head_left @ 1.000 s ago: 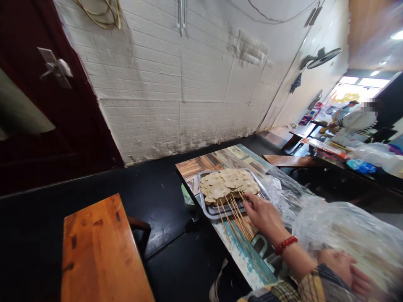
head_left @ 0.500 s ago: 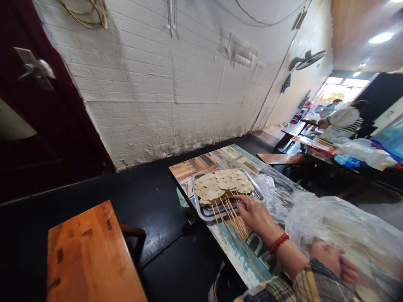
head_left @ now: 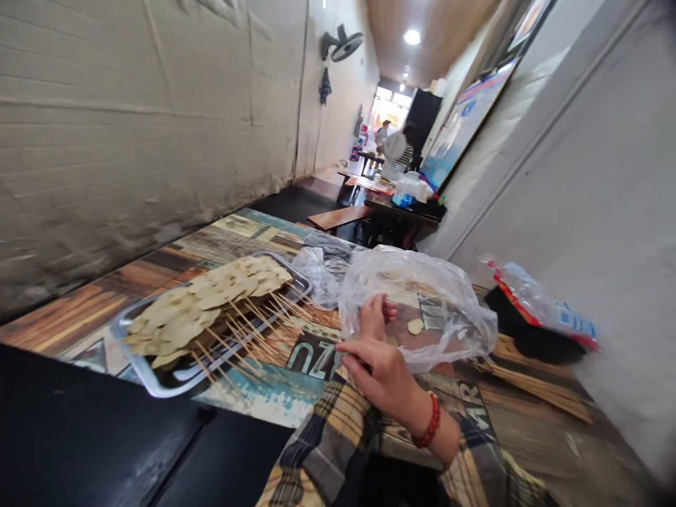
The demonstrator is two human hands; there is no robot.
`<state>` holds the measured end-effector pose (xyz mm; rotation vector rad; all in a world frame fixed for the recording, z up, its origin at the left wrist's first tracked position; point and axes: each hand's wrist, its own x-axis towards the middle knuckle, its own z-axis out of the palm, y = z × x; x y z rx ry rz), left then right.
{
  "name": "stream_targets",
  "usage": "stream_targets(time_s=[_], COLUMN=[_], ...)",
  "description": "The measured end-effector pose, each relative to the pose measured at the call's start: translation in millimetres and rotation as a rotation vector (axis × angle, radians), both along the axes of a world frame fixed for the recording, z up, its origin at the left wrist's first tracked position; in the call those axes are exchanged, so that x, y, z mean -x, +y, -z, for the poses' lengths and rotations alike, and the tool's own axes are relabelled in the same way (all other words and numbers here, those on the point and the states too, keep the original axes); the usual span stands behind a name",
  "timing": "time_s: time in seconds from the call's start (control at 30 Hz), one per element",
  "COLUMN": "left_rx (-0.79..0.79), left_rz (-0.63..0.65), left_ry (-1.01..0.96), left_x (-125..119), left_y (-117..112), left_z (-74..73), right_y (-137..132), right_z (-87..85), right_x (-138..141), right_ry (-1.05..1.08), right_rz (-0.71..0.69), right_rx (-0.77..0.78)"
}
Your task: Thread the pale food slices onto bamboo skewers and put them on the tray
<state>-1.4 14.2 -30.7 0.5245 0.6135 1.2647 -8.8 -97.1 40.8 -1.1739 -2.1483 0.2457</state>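
Observation:
A metal tray (head_left: pixel 158 384) on the patterned table (head_left: pixel 253 391) holds several bamboo skewers (head_left: pixel 248 331) threaded with pale round slices (head_left: pixel 211 299). My left hand (head_left: pixel 374 318) is inside a clear plastic bag (head_left: pixel 448 310), its fingers bent beside loose pale slices (head_left: pixel 415 326). What they hold is hidden. My right hand (head_left: pixel 381 373), with a red bead bracelet (head_left: pixel 430 422) at the wrist, hovers over my left sleeve just in front of the bag. Its fingers are pinched together and point left toward the tray.
A bundle of bare skewers (head_left: pixel 533 384) lies right of the bag, beside a red and blue packet (head_left: pixel 543 310). A second crumpled bag (head_left: pixel 322 271) sits behind the tray. A brick wall runs along the left. Benches, tables and people stand far down the aisle.
My view has swung right. My right hand has come away from the skewer ends at the tray and back to the bag. My left hand stays inside the bag.

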Motion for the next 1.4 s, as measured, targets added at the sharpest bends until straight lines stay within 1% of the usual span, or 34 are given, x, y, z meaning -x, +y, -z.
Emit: stream_targets(time_s=[0.03,0.1,0.23,0.3,0.37,0.4,0.5,0.57,0.6,0.67,0.73,0.8,0.9,1.03,1.13,1.3,1.4], left_rx=[0.012,0.025,-0.029,-0.074,-0.128,-0.160,-0.260,-0.338,-0.399,-0.537,-0.640,-0.704,-0.769,-0.786,-0.778,-0.741,-0.687], left_rz=[-0.008,-0.028,-0.087,-0.116,-0.165,-0.197,-0.307,-0.367,-0.393,-0.375,-0.312,-0.283,-0.238,-0.228,-0.235,-0.247,-0.246], left_ry=[0.017,0.051,0.118,0.170,0.263,0.333,0.623,0.882,1.044,1.343,1.553,1.698,1.835,1.909,1.920,1.881,1.823], left_x=[4,10,11,9,9,9,12,15,16,18,19,18,17,17,16,14,15], left_y=[3,5,2,2,5,7,14,19,20,23,23,22,22,22,20,18,18], left_z=[-1.7,-6.4,-14.2,-14.3,-11.3,-8.8,1.0,7.3,9.8,13.1,14.5,15.0,15.1,14.2,13.5,12.5,8.3], right_y=[-10,-30,-61,-75,-86,-91,-103,-107,-109,-108,-105,-98,-87,-80,-80,-81,-83], right_z=[6.5,17.9,36.9,47.4,58.7,64.1,76.0,79.4,79.8,79.1,77.4,75.9,75.4,76.7,77.4,75.9,74.8], right_x=[-17,-54,-136,-179,-221,-240,-289,-312,-321,-336,-345,-352,-358,-359,-356,-351,-348], right_ry=[0.015,0.058,0.102,0.134,0.171,0.179,0.182,0.174,0.175,0.172,0.133,0.049,0.005,-0.069,-0.120,-0.174,-0.193], right_rz=[0.015,0.095,0.379,0.528,0.665,0.726,0.841,0.897,0.919,0.939,0.920,0.866,0.832,0.748,0.720,0.710,0.682], right_rx=[0.015,0.043,0.084,0.077,0.108,0.108,0.099,0.090,0.083,0.055,-0.010,-0.059,-0.081,-0.096,-0.109,-0.133,-0.158])
